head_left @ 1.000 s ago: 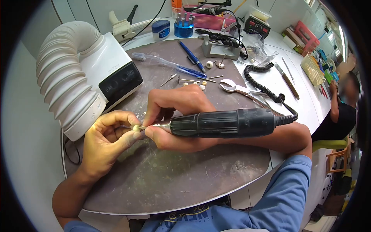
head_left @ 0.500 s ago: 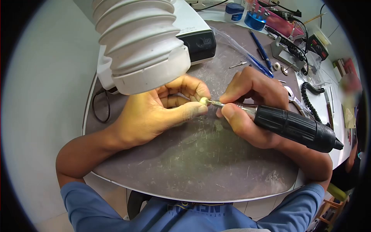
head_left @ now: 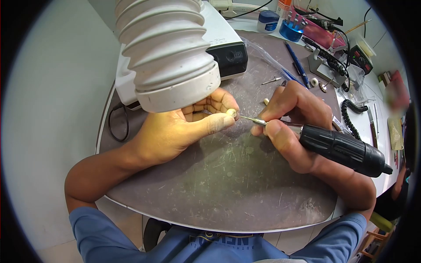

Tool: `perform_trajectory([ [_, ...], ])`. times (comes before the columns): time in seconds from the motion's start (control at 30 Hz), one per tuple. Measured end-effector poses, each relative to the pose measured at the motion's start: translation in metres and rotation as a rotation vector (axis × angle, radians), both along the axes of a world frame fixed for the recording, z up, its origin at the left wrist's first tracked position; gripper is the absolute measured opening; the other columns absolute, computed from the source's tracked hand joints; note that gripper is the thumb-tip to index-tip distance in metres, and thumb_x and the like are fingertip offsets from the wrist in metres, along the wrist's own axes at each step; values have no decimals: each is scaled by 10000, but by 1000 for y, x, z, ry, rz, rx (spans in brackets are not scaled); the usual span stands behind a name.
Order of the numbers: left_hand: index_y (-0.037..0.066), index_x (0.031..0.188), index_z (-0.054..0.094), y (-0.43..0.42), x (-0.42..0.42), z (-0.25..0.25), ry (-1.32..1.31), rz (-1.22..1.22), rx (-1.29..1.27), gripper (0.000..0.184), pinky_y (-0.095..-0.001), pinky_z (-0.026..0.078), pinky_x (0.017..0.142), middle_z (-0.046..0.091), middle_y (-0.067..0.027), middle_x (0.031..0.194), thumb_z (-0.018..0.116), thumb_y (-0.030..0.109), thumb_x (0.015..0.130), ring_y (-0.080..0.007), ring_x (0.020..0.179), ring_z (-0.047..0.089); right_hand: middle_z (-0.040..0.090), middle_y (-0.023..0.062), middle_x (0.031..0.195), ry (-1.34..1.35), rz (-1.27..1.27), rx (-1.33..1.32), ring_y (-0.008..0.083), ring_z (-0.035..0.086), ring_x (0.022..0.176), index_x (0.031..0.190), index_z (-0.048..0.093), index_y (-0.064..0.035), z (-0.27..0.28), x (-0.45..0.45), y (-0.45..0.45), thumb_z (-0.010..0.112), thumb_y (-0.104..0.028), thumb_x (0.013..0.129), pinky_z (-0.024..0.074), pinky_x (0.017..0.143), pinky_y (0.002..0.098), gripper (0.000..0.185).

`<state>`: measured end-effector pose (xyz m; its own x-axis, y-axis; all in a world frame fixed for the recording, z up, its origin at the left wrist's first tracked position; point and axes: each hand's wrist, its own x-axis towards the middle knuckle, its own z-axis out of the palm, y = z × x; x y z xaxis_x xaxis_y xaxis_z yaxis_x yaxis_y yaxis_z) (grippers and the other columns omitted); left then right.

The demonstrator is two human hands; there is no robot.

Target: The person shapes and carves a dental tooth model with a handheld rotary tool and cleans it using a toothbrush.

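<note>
My left hand (head_left: 169, 133) pinches a small cream dental crown (head_left: 231, 112) between thumb and fingertips, under the extraction hose. A black rotary handpiece (head_left: 344, 150) rests in my right hand (head_left: 294, 116), gripped like a pen near its metal nose. Its thin bur (head_left: 247, 118) points left at the crown, with a slight gap seemingly between tip and crown. Just beyond my right fingertips, a small cream piece (head_left: 266, 101) lies on the grey bench top (head_left: 223, 188). A loose metal bur (head_left: 271, 80) lies farther back.
The ribbed white hose (head_left: 175, 87) hangs close above my left hand, before a white machine (head_left: 232, 57). Back right are a blue pen (head_left: 297, 64), a blue bur holder (head_left: 291, 30), a grey stand (head_left: 322, 68) and a coiled black cord (head_left: 351, 116).
My right hand and the handpiece have drawn back slightly to the right, so more of the bur shows. The cream piece on the bench has come into view. My left hand keeps its pinch.
</note>
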<state>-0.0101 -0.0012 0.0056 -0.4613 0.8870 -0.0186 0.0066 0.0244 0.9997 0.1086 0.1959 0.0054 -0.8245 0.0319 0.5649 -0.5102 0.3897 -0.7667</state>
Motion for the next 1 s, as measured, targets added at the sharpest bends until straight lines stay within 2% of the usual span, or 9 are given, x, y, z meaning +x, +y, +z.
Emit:
perform_trajectory([
  [0.27, 29, 1067, 580, 0, 0, -1, 10, 12, -1, 184, -265, 472, 887, 607, -38, 1009, 643, 73, 899, -106, 949, 587, 567, 65, 658, -62, -43, -87, 103, 556, 535, 748, 567, 7, 2, 3, -4, 630, -113, 750, 454, 515, 232, 136],
  [0.47, 34, 1074, 575, 0, 0, 0, 16, -14, 5, 202, -254, 472, 897, 599, -26, 1004, 656, 76, 893, -96, 966, 585, 565, 65, 656, -17, -10, -6, 107, 555, 530, 749, 572, 5, 3, 0, 0, 633, -104, 746, 455, 516, 230, 124],
  [0.53, 34, 1074, 576, 0, 0, 0, 6, -16, 20, 210, -249, 472, 899, 598, -22, 1010, 664, 76, 888, -93, 962, 588, 604, 104, 751, -120, 76, 161, 133, 583, 672, 874, 531, 3, 11, 3, 3, 579, -117, 854, 467, 624, 259, 131],
  [0.77, 28, 1064, 580, 1, 0, 1, -9, -28, 5, 207, -246, 482, 881, 609, -28, 999, 671, 80, 885, -94, 941, 598, 600, 97, 755, -136, 39, 165, 139, 588, 663, 851, 540, 11, 9, 0, -5, 600, -70, 821, 475, 607, 253, 105],
  [0.83, 27, 1055, 583, 1, 0, 2, -2, -13, -8, 202, -240, 483, 870, 614, -29, 989, 675, 77, 881, -91, 935, 599, 618, 65, 661, -15, 15, 6, 92, 593, 554, 767, 585, 8, -1, -5, -6, 662, -81, 738, 467, 522, 226, 121],
  [0.87, 27, 1055, 583, 0, 1, 2, 1, -12, -10, 202, -240, 483, 870, 614, -29, 989, 675, 77, 881, -91, 935, 599, 618, 65, 661, -13, 16, 5, 92, 593, 554, 767, 585, 8, 0, -3, -5, 662, -81, 738, 467, 522, 226, 121],
  [0.93, 27, 1048, 587, 0, 1, 2, -3, -4, 16, 199, -238, 483, 866, 617, -26, 981, 677, 79, 880, -89, 927, 601, 600, 95, 770, -115, 78, 62, 140, 600, 655, 851, 561, 19, 5, 1, -3, 607, -58, 800, 485, 593, 256, 103],
  [1.0, 27, 1048, 588, 0, 1, 2, -7, -3, 17, 200, -238, 483, 866, 619, -25, 977, 678, 81, 878, -89, 925, 602, 601, 95, 774, -129, 71, 84, 140, 602, 661, 855, 563, 21, 7, 0, -4, 609, -57, 800, 485, 596, 257, 106],
])
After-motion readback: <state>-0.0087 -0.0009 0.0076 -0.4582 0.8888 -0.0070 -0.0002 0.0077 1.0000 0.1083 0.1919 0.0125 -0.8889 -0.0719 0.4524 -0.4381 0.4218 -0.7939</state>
